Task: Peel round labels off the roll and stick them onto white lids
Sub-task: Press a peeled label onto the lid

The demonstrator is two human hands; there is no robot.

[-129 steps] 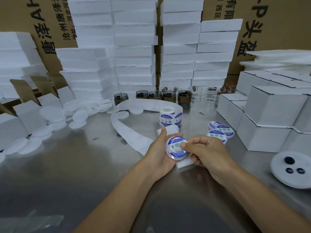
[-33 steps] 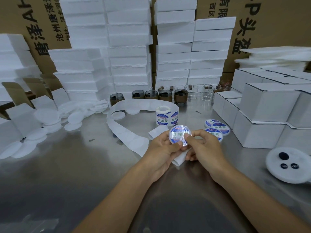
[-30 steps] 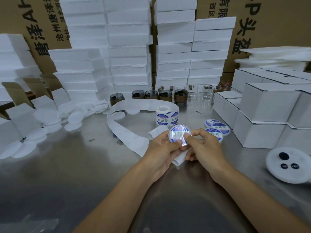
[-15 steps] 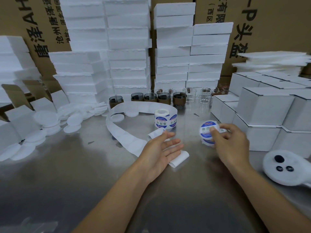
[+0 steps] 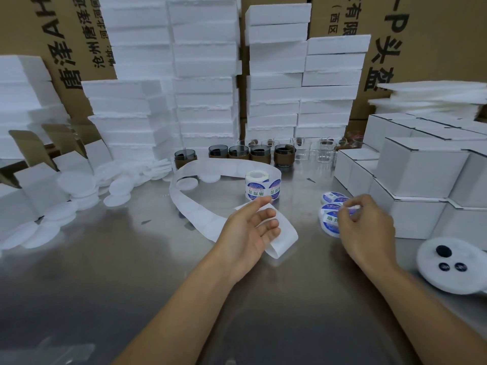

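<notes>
though beside box edges, hands well apart

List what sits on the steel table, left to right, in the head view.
plain white lids → label roll → labelled lids → white disc with dark spots

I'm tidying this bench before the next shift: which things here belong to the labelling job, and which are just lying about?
In the job: label roll, backing strip, labelled lids, plain lids.

Lying about: dark cups, clear glasses, white boxes, foam blocks, disc with black buttons.
</notes>
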